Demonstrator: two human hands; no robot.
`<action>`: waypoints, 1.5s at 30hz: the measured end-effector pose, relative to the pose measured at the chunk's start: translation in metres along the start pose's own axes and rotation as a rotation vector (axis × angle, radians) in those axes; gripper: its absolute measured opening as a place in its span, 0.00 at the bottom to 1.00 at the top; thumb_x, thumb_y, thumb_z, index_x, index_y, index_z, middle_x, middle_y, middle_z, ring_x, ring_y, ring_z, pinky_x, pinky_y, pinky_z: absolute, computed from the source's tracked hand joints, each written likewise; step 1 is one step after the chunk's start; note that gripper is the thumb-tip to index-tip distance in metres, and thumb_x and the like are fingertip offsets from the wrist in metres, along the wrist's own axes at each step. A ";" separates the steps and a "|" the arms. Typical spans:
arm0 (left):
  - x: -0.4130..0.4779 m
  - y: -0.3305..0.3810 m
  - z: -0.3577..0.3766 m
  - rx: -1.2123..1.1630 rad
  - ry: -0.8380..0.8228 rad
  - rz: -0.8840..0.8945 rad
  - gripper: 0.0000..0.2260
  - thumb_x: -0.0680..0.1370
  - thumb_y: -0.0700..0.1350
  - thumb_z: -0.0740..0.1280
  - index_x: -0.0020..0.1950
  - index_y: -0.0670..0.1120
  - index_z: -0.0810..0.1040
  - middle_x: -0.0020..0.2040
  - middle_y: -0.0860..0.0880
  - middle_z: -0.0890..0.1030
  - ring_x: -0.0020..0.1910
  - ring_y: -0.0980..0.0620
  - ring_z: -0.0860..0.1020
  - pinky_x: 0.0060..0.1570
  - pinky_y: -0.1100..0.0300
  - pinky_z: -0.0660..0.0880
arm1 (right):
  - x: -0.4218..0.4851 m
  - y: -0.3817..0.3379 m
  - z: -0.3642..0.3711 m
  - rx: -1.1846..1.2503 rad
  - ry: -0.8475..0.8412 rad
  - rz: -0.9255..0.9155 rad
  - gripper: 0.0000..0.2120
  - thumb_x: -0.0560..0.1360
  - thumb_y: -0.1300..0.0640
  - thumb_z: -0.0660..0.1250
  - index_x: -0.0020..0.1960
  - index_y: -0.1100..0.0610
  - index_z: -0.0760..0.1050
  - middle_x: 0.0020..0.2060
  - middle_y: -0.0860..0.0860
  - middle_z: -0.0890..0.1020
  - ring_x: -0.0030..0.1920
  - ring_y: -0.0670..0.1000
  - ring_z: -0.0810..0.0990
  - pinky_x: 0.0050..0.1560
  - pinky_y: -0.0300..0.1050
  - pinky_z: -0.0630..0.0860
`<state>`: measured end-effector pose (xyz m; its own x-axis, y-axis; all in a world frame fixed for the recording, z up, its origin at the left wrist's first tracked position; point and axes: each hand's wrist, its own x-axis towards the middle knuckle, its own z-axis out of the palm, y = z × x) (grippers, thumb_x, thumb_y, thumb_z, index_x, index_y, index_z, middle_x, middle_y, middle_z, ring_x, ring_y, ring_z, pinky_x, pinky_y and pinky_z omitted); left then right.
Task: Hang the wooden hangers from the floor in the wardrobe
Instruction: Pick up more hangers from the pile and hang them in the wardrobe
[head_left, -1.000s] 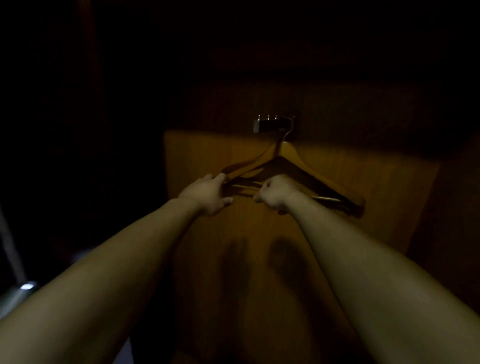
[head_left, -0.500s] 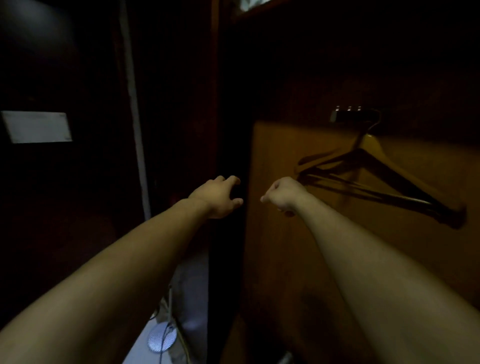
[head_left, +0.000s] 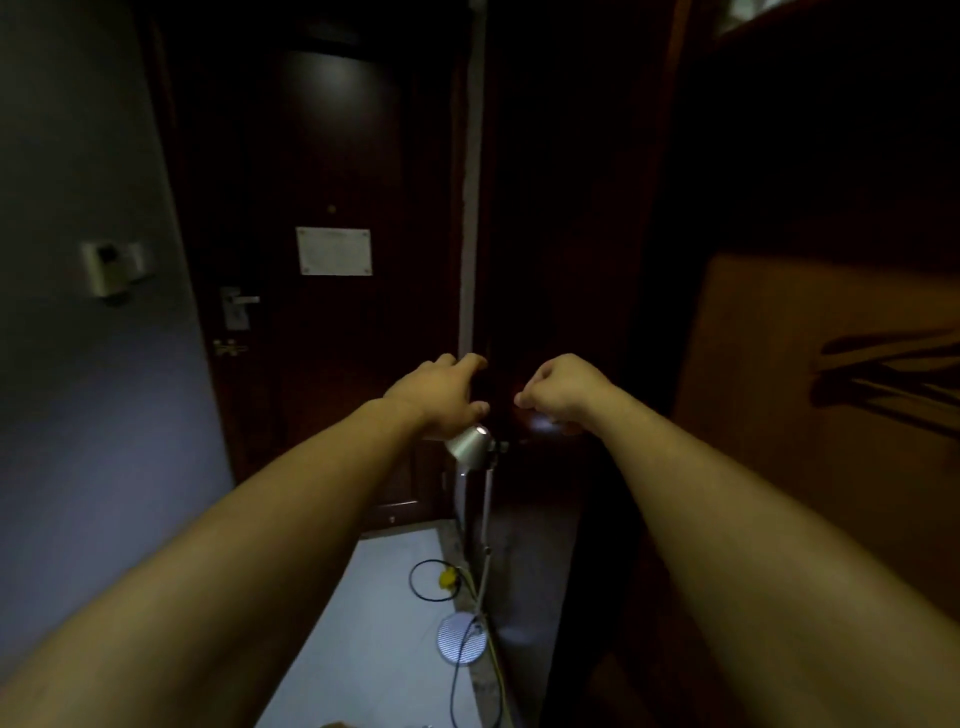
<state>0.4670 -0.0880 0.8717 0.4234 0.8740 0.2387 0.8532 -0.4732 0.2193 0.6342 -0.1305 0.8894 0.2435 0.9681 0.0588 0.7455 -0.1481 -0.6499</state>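
Note:
Both my arms reach forward at chest height in a dim hallway. My left hand holds nothing, its fingers loosely curled and apart. My right hand is curled into a loose fist, also with nothing in it. At the far right edge the end of a wooden hanger and its shadow show against the lit wooden back panel of the wardrobe. Neither hand touches the hanger. No hangers on the floor are in view.
A silver lamp on a thin stand rises from a round base on the pale floor, with cables beside it. Ahead is a dark door with a white notice and a handle. A grey wall with a switch box lies left.
Both hands let go of the hanger hung on the wardrobe hook and drew back. My view swung left, away from the wardrobe toward the door and the floor lamp.

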 end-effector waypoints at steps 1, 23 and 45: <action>-0.005 -0.014 -0.004 0.008 0.000 -0.020 0.31 0.78 0.55 0.66 0.78 0.54 0.58 0.74 0.44 0.66 0.70 0.43 0.69 0.66 0.46 0.71 | 0.001 -0.011 0.011 0.002 -0.015 -0.021 0.05 0.75 0.53 0.73 0.48 0.54 0.80 0.39 0.53 0.82 0.40 0.54 0.82 0.40 0.48 0.80; -0.100 -0.273 -0.034 0.059 -0.097 -0.286 0.30 0.80 0.53 0.65 0.78 0.54 0.56 0.76 0.44 0.64 0.71 0.42 0.67 0.68 0.47 0.70 | 0.007 -0.186 0.219 -0.209 -0.203 -0.205 0.14 0.75 0.51 0.72 0.58 0.56 0.79 0.53 0.54 0.82 0.53 0.55 0.81 0.52 0.51 0.80; -0.175 -0.407 0.064 -0.077 -0.403 -0.424 0.32 0.81 0.51 0.64 0.81 0.48 0.52 0.80 0.45 0.58 0.76 0.44 0.62 0.72 0.53 0.62 | 0.013 -0.185 0.404 -0.416 -0.501 -0.187 0.17 0.76 0.55 0.71 0.63 0.59 0.76 0.56 0.56 0.80 0.53 0.57 0.79 0.51 0.49 0.78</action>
<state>0.0650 -0.0416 0.6803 0.1448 0.9548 -0.2596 0.9551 -0.0663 0.2886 0.2486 -0.0090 0.7044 -0.1549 0.9470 -0.2813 0.9482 0.0625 -0.3115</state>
